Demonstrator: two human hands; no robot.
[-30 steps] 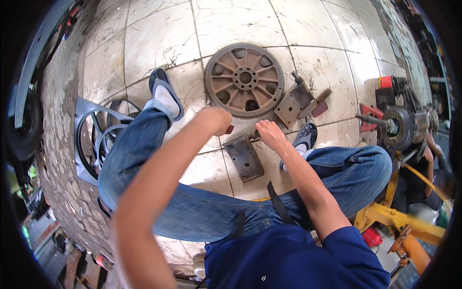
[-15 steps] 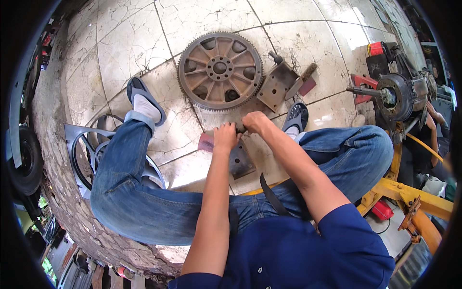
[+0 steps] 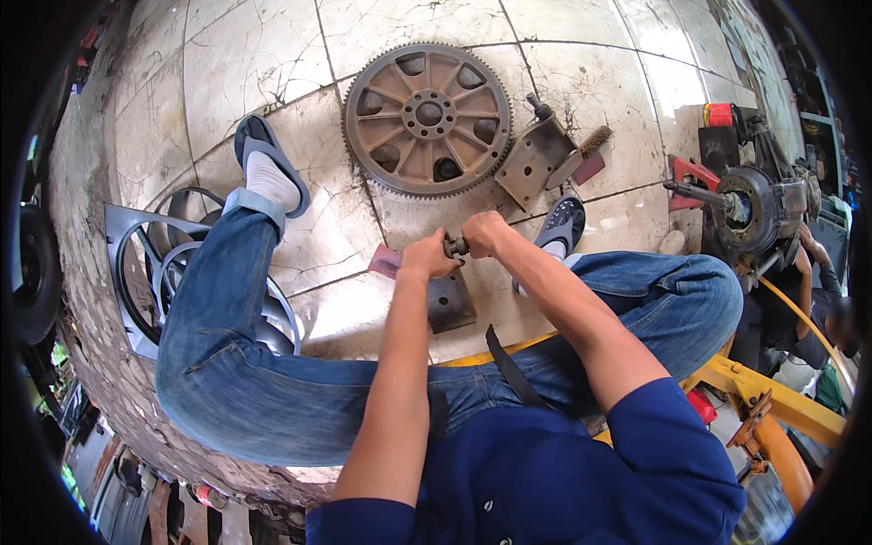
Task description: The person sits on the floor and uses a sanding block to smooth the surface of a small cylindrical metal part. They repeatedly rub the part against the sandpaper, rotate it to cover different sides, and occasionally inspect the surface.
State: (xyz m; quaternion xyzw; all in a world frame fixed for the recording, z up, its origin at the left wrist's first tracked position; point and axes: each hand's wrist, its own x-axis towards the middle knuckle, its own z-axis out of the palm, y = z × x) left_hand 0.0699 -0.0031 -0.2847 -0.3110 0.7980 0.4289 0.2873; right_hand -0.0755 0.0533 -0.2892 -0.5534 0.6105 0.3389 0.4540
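My left hand (image 3: 430, 255) and my right hand (image 3: 489, 233) are closed from either side on a short, dark, bolt-like metal part (image 3: 456, 246). Its middle shows between them; the fingers hide its ends. Just below lies a dark steel plate (image 3: 450, 313) with holes; whether the part joins it I cannot tell. A reddish abrasive pad (image 3: 384, 261) rests left of my left hand. Beyond both hands, a rusty toothed flywheel (image 3: 428, 150) lies flat on the tiles. Beside it sits a second holed plate (image 3: 534, 168) with a stud (image 3: 538, 104) at its corner.
A wire brush (image 3: 592, 145) leans over the second plate, near another reddish pad (image 3: 590, 169). A grey fan shroud (image 3: 123, 263) lies by my left leg. At right are a hub assembly (image 3: 749, 209), a yellow metal frame (image 3: 781, 400) and another person's arm (image 3: 807, 263).
My hands have drawn slightly apart, so more of the dark metal part shows between them. The view has shifted a little, moving the flywheel up and right in the picture.
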